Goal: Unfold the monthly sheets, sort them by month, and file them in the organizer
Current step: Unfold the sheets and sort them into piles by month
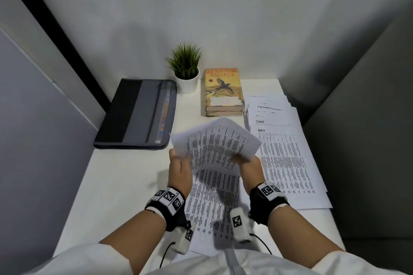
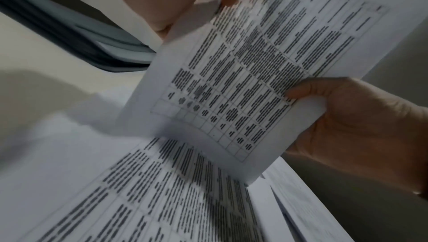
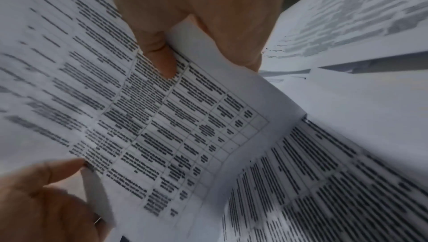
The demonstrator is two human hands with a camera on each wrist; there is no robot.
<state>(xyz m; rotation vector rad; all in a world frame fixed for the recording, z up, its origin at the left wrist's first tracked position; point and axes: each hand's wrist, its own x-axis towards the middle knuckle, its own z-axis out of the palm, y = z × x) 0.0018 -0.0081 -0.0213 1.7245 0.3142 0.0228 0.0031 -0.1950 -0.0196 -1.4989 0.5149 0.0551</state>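
Note:
Both hands hold one partly folded printed sheet [image 1: 214, 143] above the middle of the white desk [image 1: 125, 185]. My left hand [image 1: 177, 159] pinches its left edge, and my right hand [image 1: 244, 159] pinches its right edge. In the left wrist view the sheet [image 2: 231, 81] hangs between my left hand [image 2: 166, 8] and right hand [image 2: 336, 110]. The right wrist view shows my right hand's thumb [image 3: 162, 59] pressed on the table print. Another printed sheet [image 1: 212, 203] lies flat under my hands. A fanned stack with MAY on top [image 1: 286, 163] lies to the right. The dark grey organizer [image 1: 138, 114] lies shut at the far left.
A small potted plant [image 1: 186, 71] stands at the back by the wall. Two stacked books [image 1: 223, 94] lie next to it, just behind the held sheet. Grey partition walls close in the desk on the left and right.

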